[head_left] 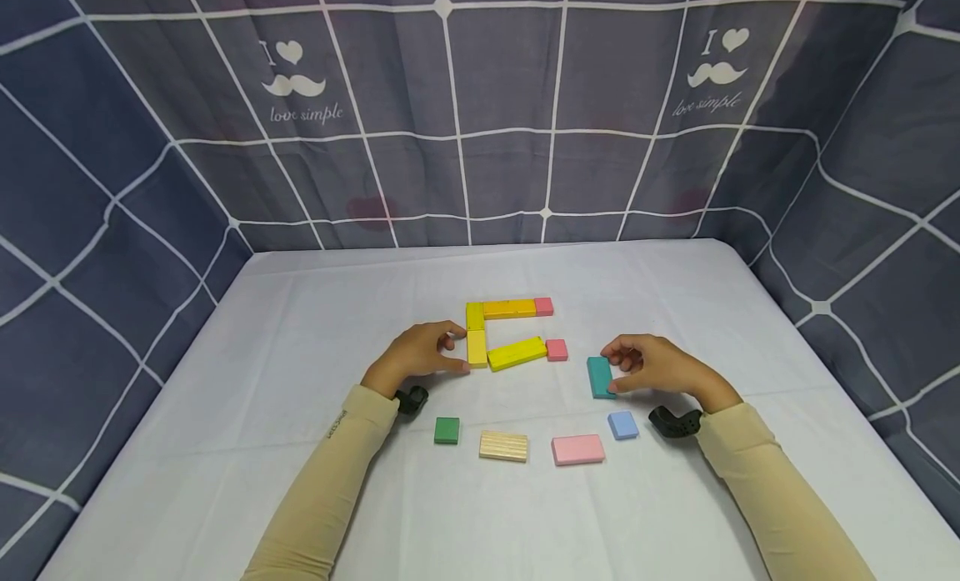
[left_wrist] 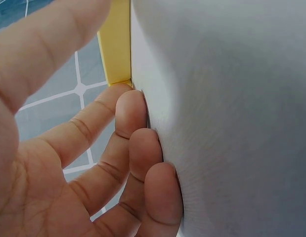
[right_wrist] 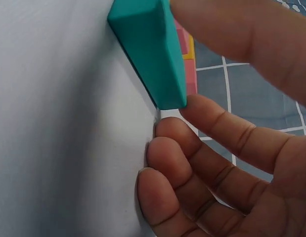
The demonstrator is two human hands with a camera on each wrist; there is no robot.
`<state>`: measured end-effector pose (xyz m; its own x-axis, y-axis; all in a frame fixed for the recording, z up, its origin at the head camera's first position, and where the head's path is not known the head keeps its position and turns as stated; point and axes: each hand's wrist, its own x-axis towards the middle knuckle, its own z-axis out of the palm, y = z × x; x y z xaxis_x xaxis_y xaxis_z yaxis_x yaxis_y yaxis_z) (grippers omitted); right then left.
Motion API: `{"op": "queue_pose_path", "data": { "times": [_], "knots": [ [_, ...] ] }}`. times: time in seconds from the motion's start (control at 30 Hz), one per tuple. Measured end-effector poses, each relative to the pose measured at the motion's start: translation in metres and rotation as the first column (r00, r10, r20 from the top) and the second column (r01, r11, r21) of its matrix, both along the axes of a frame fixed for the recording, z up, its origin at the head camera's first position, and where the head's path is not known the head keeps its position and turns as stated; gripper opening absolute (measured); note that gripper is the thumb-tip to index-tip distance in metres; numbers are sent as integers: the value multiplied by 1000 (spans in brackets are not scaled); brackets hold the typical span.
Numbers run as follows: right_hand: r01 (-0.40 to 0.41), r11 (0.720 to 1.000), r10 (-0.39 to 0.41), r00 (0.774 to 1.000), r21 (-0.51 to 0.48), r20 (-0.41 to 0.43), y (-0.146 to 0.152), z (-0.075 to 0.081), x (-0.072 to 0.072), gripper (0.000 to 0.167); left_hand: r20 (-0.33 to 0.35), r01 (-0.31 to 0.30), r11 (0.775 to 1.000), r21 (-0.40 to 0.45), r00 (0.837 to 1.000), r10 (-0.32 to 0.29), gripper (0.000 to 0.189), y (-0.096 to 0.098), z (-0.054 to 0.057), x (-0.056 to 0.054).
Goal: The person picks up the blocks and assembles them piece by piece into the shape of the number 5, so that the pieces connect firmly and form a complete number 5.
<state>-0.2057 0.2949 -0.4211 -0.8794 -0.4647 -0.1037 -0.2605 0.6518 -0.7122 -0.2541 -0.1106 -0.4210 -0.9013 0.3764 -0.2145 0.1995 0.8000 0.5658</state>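
In the head view my left hand (head_left: pixel 420 349) is beside a yellow block (head_left: pixel 477 349), thumb at its near end and index finger at its far end. The left wrist view shows that yellow block (left_wrist: pixel 115 47) between thumb and index, with the other fingers curled against the cloth. A second yellow block (head_left: pixel 475 316) abuts it behind. To the right, my right hand (head_left: pixel 652 364) pinches a teal block (head_left: pixel 601 377) lying flat, thumb and index at its two ends. In the right wrist view the teal block (right_wrist: pixel 155 54) rests along the white cloth.
A long yellow bar (head_left: pixel 510 309) ends in a pink square (head_left: pixel 543 307); a slanted yellow block (head_left: pixel 517 353) reaches another pink square (head_left: pixel 557 350). Nearer lie a green square (head_left: pixel 447 431), ridged wooden block (head_left: pixel 503 447), pink block (head_left: pixel 577 450) and blue square (head_left: pixel 623 425).
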Motion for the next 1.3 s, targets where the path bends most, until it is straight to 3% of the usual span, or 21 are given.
{"op": "queue_pose_path", "data": {
  "times": [1.3],
  "knots": [
    [-42,993,47,998,111,-38,-31,5,4,53,-2,6,1000,-7,1000,-6,66,0,-2,-1]
  ]
}}
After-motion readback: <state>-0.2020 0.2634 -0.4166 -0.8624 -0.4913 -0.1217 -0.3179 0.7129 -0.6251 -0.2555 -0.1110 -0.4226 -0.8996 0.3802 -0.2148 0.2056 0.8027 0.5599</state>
